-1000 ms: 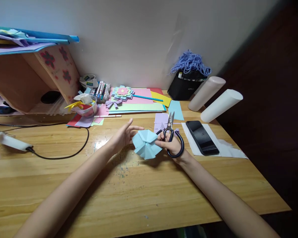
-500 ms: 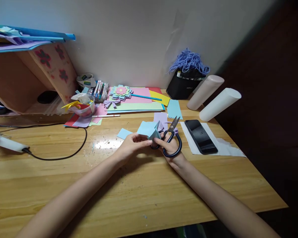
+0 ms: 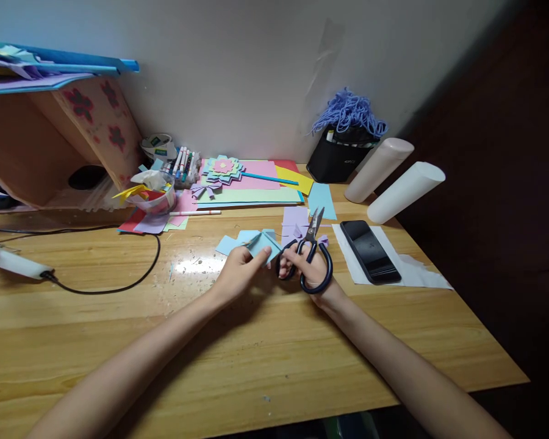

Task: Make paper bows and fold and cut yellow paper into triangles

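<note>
Between the thumb and fingers of my left hand [image 3: 243, 268] is a folded piece of light blue paper [image 3: 264, 244], its flaps partly raised. My right hand [image 3: 312, 271] holds black-handled scissors [image 3: 317, 231], with the handle loops around its fingers and the slightly parted blades pointing away from me. The right fingertips are close to the paper's right corner; whether they touch it I cannot tell. A small light blue paper piece [image 3: 226, 245] lies left of the held paper. Purple paper [image 3: 295, 217] and its cut scraps lie just beyond the scissors.
Right of my hands a black phone [image 3: 370, 252] rests on white paper. Two pale bottles [image 3: 405, 193] stand behind it, near a black pouch [image 3: 332, 160] topped with blue yarn. A layered paper flower [image 3: 223, 169] lies on coloured sheets at the back. A cable [image 3: 110, 293] curves across the left.
The blue paper has moved left and turned in my left hand, showing its folds flatter. My right hand has drawn slightly apart from the left, and the scissors have tilted more upright.
</note>
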The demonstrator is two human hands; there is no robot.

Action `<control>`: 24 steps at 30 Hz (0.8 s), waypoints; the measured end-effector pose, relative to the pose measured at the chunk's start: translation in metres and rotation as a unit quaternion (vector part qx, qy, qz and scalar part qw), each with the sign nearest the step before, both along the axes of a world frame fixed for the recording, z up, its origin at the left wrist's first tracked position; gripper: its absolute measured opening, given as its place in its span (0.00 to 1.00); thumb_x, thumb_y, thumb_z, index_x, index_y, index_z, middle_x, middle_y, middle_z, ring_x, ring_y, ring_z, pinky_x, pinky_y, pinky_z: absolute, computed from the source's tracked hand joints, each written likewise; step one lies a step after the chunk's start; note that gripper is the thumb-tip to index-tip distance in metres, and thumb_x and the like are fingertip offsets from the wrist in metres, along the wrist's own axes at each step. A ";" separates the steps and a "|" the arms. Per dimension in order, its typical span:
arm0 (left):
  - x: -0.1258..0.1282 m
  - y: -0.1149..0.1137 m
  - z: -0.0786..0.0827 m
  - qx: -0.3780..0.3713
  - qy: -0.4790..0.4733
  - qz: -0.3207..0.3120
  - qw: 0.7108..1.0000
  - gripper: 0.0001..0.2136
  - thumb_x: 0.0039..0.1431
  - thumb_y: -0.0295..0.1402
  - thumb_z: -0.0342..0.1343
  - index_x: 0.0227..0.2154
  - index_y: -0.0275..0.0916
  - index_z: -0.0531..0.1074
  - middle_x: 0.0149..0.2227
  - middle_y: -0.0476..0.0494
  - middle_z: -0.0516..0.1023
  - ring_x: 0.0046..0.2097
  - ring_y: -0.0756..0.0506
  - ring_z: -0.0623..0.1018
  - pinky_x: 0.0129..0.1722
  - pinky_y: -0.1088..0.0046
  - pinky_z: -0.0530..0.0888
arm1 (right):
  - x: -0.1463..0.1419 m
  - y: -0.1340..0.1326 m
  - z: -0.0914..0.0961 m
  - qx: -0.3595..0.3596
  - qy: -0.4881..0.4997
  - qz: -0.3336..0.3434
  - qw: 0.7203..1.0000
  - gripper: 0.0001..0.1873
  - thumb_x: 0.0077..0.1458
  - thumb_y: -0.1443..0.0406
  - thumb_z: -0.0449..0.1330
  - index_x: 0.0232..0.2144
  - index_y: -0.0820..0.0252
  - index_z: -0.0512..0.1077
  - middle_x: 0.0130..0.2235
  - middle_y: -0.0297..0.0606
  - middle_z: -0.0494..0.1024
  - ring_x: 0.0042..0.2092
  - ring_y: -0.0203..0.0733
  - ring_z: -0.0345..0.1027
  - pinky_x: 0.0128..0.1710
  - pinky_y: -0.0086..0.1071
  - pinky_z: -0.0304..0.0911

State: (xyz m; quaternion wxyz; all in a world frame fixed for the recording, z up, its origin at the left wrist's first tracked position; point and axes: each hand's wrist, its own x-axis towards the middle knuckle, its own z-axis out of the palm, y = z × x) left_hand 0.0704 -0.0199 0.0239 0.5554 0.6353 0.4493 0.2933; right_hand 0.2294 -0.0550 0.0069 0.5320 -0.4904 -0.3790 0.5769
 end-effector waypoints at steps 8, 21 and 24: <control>-0.016 0.018 0.012 0.093 -0.012 0.184 0.978 0.21 0.54 0.45 0.50 0.13 0.36 0.63 0.15 0.50 0.62 0.20 0.53 0.62 0.22 0.75 0.59 | 0.022 -0.011 0.027 0.096 -0.608 0.106 0.781 0.22 0.47 0.45 0.55 0.29 0.57 0.60 0.28 0.36 0.70 0.30 0.44 0.66 0.25 0.31 0.53; -0.012 0.011 0.013 0.102 0.010 0.158 0.982 0.20 0.55 0.43 0.49 0.13 0.36 0.63 0.14 0.52 0.60 0.19 0.53 0.61 0.21 0.75 0.56 | 0.011 -0.013 0.022 0.079 -0.697 0.145 0.698 0.23 0.52 0.44 0.50 0.31 0.58 0.60 0.31 0.41 0.75 0.33 0.50 0.71 0.25 0.32 0.49; -0.012 0.010 0.012 0.107 0.033 0.145 0.983 0.20 0.54 0.44 0.50 0.14 0.36 0.65 0.14 0.52 0.59 0.19 0.53 0.59 0.20 0.75 0.54 | 0.010 -0.013 0.022 0.069 -0.692 0.146 0.703 0.23 0.52 0.44 0.51 0.31 0.57 0.61 0.30 0.41 0.75 0.32 0.49 0.71 0.24 0.31 0.48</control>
